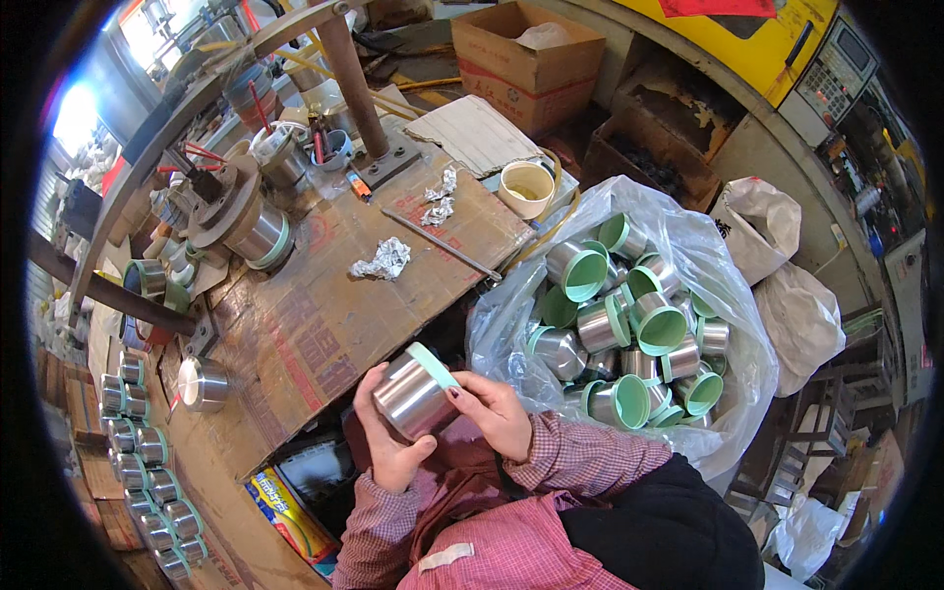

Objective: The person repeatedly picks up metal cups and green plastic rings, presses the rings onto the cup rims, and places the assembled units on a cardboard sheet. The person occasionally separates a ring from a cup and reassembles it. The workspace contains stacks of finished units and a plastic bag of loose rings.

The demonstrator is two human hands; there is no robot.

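A steel cup with a pale green rim (408, 395) is held tilted between both hands, in front of the bench's near edge. My left hand (391, 433) cradles its lower side, fingers behind and thumb across the base. My right hand (492, 410) grips it by the green rim, with the thumb along the edge. To the right, a clear plastic bag (742, 379) is full of similar green-rimmed steel cups (657, 324). On the left of the bench, a press-like fixture (221, 202) stands over another green-rimmed cup (261, 236).
Cardboard (324, 295) covers the bench, with crumpled foil (383, 259), a metal rod (442, 244) and a lighter (359, 185) on it. A cream bucket (526, 189) stands at its far corner. Several cups (152, 445) line the left side. A carton (526, 64) sits behind.
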